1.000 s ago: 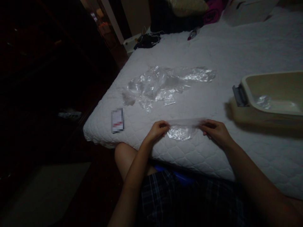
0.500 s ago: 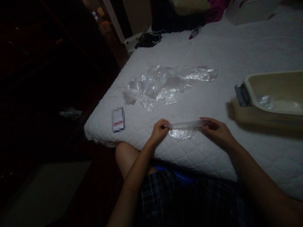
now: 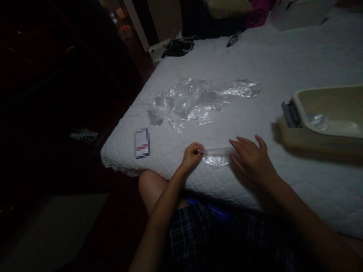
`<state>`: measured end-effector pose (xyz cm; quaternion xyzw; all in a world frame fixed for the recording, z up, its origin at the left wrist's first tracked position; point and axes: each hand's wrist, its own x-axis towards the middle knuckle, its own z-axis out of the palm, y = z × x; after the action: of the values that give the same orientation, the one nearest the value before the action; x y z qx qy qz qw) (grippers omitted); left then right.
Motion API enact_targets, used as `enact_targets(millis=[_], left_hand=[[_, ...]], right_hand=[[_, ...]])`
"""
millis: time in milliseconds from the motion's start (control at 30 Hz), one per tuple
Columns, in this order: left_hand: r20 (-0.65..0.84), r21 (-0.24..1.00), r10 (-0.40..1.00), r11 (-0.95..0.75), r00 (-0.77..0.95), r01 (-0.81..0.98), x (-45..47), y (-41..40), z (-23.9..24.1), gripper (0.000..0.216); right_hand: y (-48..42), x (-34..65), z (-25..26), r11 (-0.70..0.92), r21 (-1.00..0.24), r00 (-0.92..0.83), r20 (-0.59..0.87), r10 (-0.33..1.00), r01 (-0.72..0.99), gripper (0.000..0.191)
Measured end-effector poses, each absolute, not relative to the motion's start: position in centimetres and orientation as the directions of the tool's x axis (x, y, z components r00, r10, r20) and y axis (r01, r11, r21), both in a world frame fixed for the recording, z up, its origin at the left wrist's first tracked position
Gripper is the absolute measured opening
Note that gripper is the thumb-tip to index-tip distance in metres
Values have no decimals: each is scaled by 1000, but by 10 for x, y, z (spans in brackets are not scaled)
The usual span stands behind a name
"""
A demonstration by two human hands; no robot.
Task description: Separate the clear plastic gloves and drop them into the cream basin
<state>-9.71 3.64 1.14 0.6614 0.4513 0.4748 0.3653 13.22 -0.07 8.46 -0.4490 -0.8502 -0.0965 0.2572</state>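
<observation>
A clear plastic bag (image 3: 217, 159), narrowed into a flat strip, lies near the front edge of the white quilted bed. My left hand (image 3: 193, 155) pinches its left end between thumb and fingers. At the other end, my right hand (image 3: 252, 158) has its fingers spread, with the fingertips at the strip's right part; whether they touch it I cannot tell. Beyond both hands a loose pile of crumpled clear plastic bags (image 3: 190, 100) is spread over the bed.
To the right stands a cream plastic bin (image 3: 320, 141) with a grey latch and some clear plastic inside. A blurred card-like object (image 3: 141, 143) lies at the left edge. Dark cloth and cables (image 3: 178, 47), a pink roll (image 3: 256, 17) and a white box (image 3: 303, 14) are at the back.
My right hand has opened from its pinch on the bag's right end and moved left along it, fingers spreading. My left hand keeps its hold in the same place.
</observation>
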Motion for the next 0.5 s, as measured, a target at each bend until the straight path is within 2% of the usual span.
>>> enact_targets(millis=[167,333,500], left_hand=[[322,907,935,-350,148,234,-97,36,11,12],[242,923,964,-263,107,282,-97,35,14,10],[160,951,983,-179,92,253,-95,34,16,8]], right_hand=[[-12,128,74,615,42,-544,519,660,787,27],[-26,132,52,683,16,-568,569,594,731,19],[-33,135,31,716,-14,-594,548,589,698,18]])
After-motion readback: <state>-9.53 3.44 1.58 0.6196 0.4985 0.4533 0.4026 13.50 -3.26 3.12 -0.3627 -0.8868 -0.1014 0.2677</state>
